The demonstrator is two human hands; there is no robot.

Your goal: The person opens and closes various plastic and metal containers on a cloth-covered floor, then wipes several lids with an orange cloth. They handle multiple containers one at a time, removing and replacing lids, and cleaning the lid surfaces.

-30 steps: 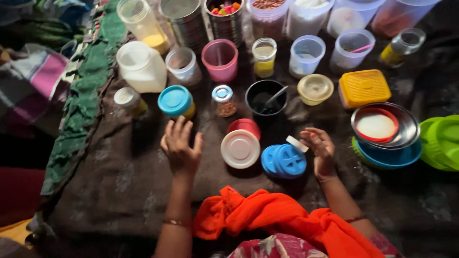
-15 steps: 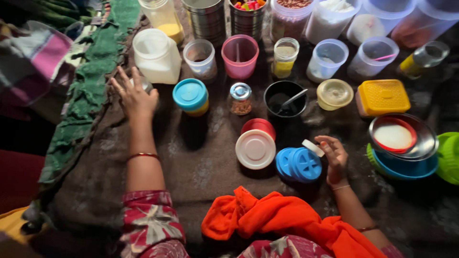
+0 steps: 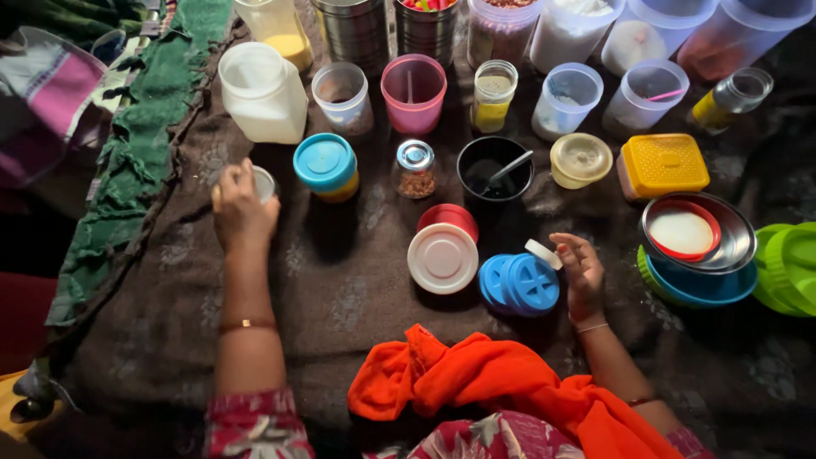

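My left hand [image 3: 240, 212] is wrapped around a small jar with a white lid [image 3: 264, 183], at the left of the dark brown cloth [image 3: 340, 297]. My right hand [image 3: 580, 265] pinches a small white cap [image 3: 542, 254] between its fingertips, just right of two blue lids [image 3: 520, 284]. A round white lid [image 3: 442, 258] leans against a red-lidded tub [image 3: 449, 220] between my hands. A jar with a teal lid [image 3: 326, 166] stands just right of my left hand.
Several open plastic cups, jars and steel tins line the back. A black bowl with a spoon [image 3: 495, 170], a yellow box [image 3: 664, 165], a steel bowl on a blue dish [image 3: 699, 238] and green lids [image 3: 789, 263] lie right. Orange fabric [image 3: 476, 382] lies near me.
My left hand reached from the middle to the small white-lidded jar at far left and closed around it, drawing it slightly nearer. My right hand kept holding the white cap.
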